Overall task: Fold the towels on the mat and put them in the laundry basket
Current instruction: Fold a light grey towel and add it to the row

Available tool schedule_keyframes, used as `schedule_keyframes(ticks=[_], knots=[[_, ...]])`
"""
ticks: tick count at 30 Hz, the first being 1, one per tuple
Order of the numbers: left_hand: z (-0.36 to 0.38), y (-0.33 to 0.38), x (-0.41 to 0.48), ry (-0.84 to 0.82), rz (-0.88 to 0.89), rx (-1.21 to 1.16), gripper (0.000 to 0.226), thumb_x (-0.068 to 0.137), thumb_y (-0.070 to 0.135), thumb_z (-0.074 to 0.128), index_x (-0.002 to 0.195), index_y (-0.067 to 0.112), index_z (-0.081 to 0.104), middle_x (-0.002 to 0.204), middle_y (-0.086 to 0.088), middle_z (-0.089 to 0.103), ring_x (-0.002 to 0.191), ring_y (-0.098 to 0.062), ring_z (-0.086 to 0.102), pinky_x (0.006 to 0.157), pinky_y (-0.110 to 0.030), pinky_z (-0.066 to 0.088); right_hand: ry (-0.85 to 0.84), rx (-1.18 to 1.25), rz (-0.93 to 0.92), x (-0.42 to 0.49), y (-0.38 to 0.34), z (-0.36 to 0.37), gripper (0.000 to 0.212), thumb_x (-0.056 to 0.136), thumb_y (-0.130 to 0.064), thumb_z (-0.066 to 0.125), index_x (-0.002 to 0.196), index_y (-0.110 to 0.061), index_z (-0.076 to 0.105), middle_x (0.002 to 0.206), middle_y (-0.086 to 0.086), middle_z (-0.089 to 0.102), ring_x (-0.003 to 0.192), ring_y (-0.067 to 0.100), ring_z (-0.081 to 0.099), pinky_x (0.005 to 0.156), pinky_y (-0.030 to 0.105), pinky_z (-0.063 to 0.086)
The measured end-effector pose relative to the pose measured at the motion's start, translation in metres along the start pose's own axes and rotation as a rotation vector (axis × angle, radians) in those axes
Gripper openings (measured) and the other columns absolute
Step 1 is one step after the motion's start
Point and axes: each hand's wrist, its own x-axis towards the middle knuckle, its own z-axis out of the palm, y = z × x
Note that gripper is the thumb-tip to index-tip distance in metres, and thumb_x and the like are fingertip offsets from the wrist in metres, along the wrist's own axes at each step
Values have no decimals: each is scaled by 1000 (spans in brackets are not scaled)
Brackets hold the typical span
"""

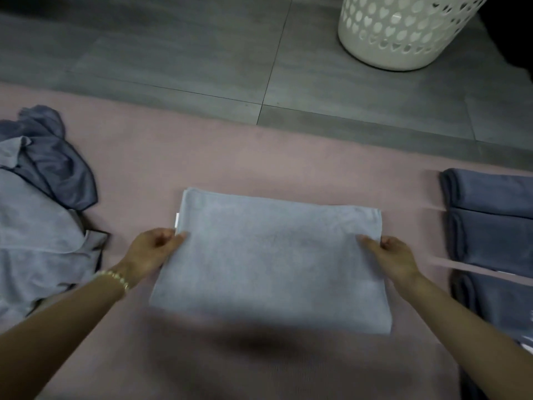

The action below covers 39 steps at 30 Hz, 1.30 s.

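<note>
- Forearms enter from the bottom edge, one on each side; bracelet (pixel 115 277) on the left wrist.
- Left hand (pixel 153 249) grips the left edge of the towel (pixel 274 261), fingers curled onto it just below a small white tag.
- Right hand (pixel 392 255) pinches the right edge, thumb on top.
- The hands are well apart, one per side, both clamped on the cloth.
- Towel: light grey-blue, lying in the middle of the pink mat (pixel 259 157). It is already a rectangle, with a doubled layer showing along the far edge. The near edge is blurred, so I cannot tell if it is lifted.
- Left of it on the mat: pile (pixel 37 220) of crumpled, unfolded towels, light and dark.
- Right of it: folded towels (pixel 490 226), dark blue, side by side at the mat's right edge, not yet in the basket.
- Basket (pixel 403 33): white, perforated, standing on the grey floor (pixel 173 53) beyond the mat, well apart from the towel. Its inside is not visible.
- Step in hand (judgement): mid-fold on this towel, with one more fold likely due.
- Next move calls for level grips so the edges meet squarely, and aligned corners before pressing flat. Soft cloth will probably skew if one side leads.
- Progress (judgement): around the middle. The pile is unfolded and nothing is seen in the basket.
</note>
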Motion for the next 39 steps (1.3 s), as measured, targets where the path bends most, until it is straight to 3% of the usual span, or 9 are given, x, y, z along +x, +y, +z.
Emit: schedule_keyframes(ticks=[7,17,20,23,25,31,34,36,39], knots=[[13,-30,-63,106,91,35,29,93,25,55,66,15,60,54,12,61,52,8,53,50,-9,40,54,-131,-15,-67,49,4,36,86,-37,65,57,-17,57,58,-3,61,59,10,56,58,29,40],[24,-41,-65,346,44,110,20,87,25,66,71,13,59,67,-8,62,63,-27,55,57,-17,38,240,-154,-86,-80,68,16,28,91,-39,56,88,-13,51,71,-4,55,76,31,60,61,32,38],[24,-45,-68,417,19,126,26,81,31,71,85,9,59,80,-12,63,71,-27,59,69,-27,43,357,-214,-249,-83,60,19,38,90,-41,57,106,-8,50,99,9,57,95,35,56,77,39,43],[17,-42,-69,305,36,270,33,77,38,73,90,10,61,82,-6,64,74,-25,60,69,-33,46,241,-426,-498,-82,49,36,62,88,-51,39,134,-11,47,139,14,47,128,30,41,106,41,28],[13,-34,-69,244,62,340,36,77,36,74,96,9,59,83,-3,64,76,-25,59,69,-32,44,33,-554,-612,-80,39,53,66,90,-58,26,148,-25,25,156,2,23,143,22,20,116,36,8],[9,-23,-53,72,-88,285,47,76,46,74,95,4,64,86,-6,67,81,-26,65,62,-29,44,-176,-826,-650,-68,36,84,76,78,-71,-21,144,-35,-17,153,-12,-24,139,8,-29,111,30,-26],[7,0,-51,-83,-200,37,44,76,40,76,102,5,68,95,-9,71,78,-18,66,61,-23,47,-175,-836,-654,-67,38,85,76,77,-71,-21,144,-36,-17,151,-12,-27,138,9,-30,111,31,-25],[2,19,-54,-225,-252,-122,73,52,52,84,110,13,65,103,-4,71,88,-19,68,70,-26,51,-195,-829,-672,-64,38,82,77,77,-72,-19,144,-36,-15,150,-15,-27,139,9,-28,111,29,-25],[5,57,-62,-359,-203,-287,92,39,48,88,122,27,55,113,3,68,103,-18,65,77,-29,52,-170,-508,-695,-62,33,77,74,88,-66,15,148,-26,26,154,-13,15,143,6,9,116,22,-4]])
